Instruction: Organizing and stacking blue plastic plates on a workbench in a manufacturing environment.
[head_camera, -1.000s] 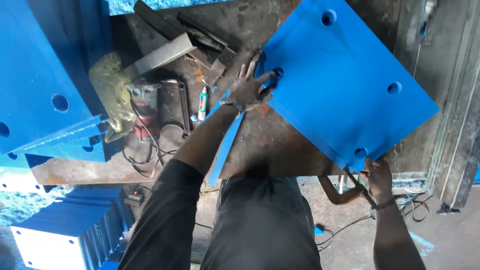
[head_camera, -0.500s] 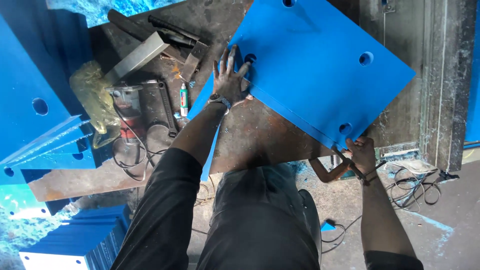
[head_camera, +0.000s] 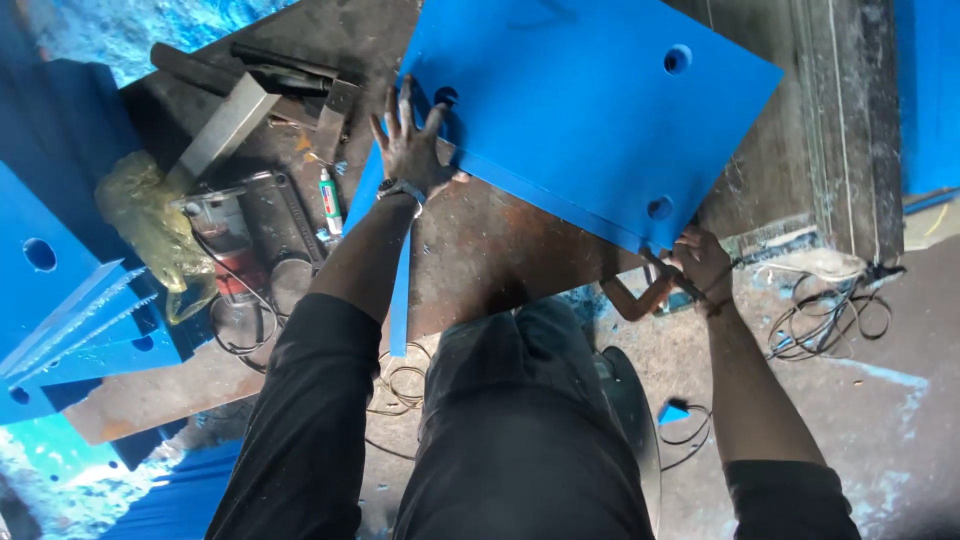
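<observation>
A large blue square plate (head_camera: 580, 110) with a round hole near each corner lies tilted on a rusty steel workbench (head_camera: 500, 250). My left hand (head_camera: 410, 145) rests flat with spread fingers on the plate's left corner, next to one hole. My right hand (head_camera: 700, 262) grips the plate's lower corner at the bench edge, beside a rusty clamp-like piece (head_camera: 630, 295). A narrow blue strip (head_camera: 400, 290) lies on the bench under my left forearm.
Left of the bench lie a grey metal bar (head_camera: 225, 125), a small tube (head_camera: 328, 200), a power tool with cable (head_camera: 225, 240) and a yellowish bag (head_camera: 150, 215). Blue bracket parts (head_camera: 60, 290) stack at far left. Cables (head_camera: 830, 315) lie on the floor at right.
The view has shifted so the plate sits higher and more to the right. My left hand has gone from gripping the hole to lying flat. My right hand stays at the lower corner.
</observation>
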